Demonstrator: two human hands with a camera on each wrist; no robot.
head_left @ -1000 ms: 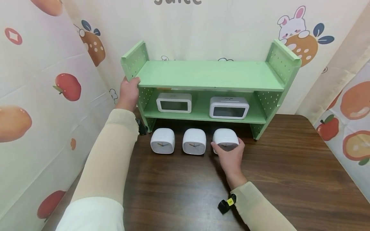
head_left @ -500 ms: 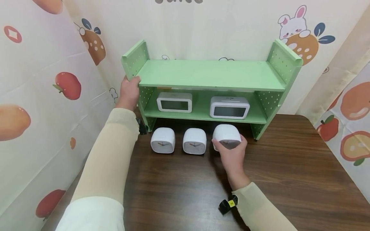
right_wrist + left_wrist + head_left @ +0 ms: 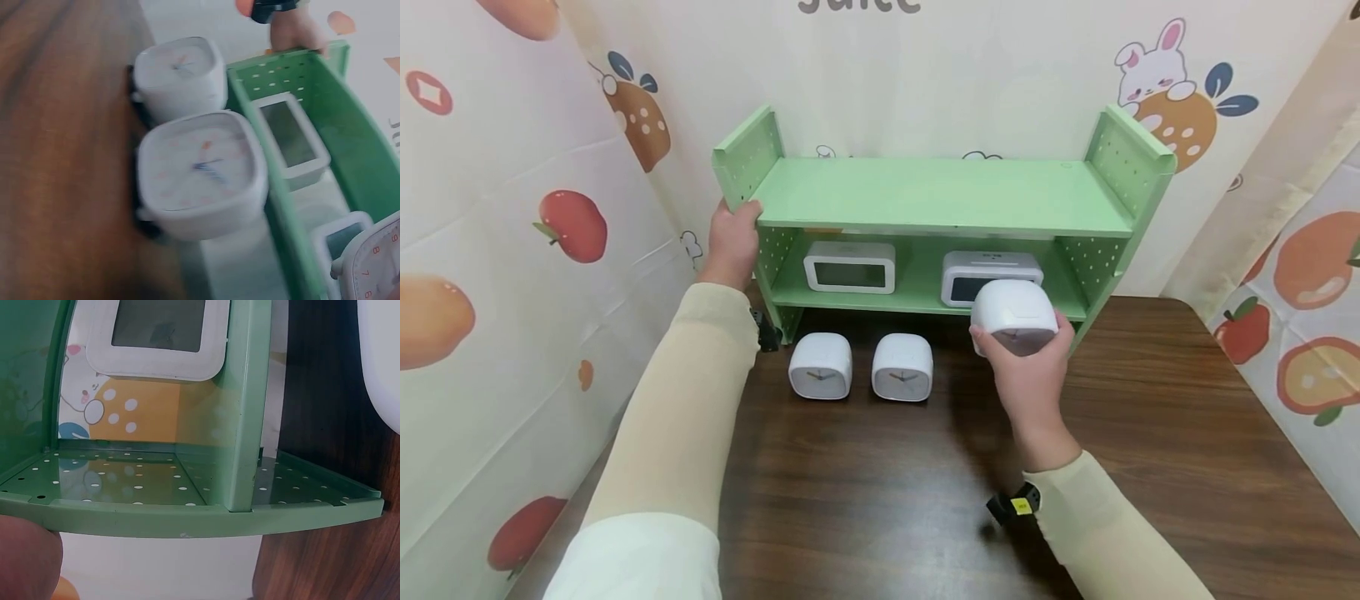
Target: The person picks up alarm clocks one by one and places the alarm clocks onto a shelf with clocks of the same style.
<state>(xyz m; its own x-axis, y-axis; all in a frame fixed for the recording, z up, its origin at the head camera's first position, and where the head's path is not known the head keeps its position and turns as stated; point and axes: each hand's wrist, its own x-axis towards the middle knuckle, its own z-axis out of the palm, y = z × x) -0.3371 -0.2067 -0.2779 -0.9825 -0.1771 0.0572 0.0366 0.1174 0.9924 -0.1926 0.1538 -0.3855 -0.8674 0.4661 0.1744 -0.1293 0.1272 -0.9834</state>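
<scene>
My right hand grips a white rounded alarm clock by its sides, thumb on the left, fingers on the right. The clock is raised off the table and overlaps the right digital clock in the head view. At the shelf's left end, my left hand grips the side panel of the green shelf. A white digital clock stands on the lower board at left. Two more white alarm clocks, one at left and one in the middle, sit on the table before the shelf.
The brown wooden table extends in front of the shelf and to its right. Printed curtains hang close behind the shelf and on both sides. Tall side panels, such as the right one, bound the upper board.
The right hand has lifted the right alarm clock from the table and carried it up and slightly right, toward the lower board. The left hand keeps its place on the shelf.
</scene>
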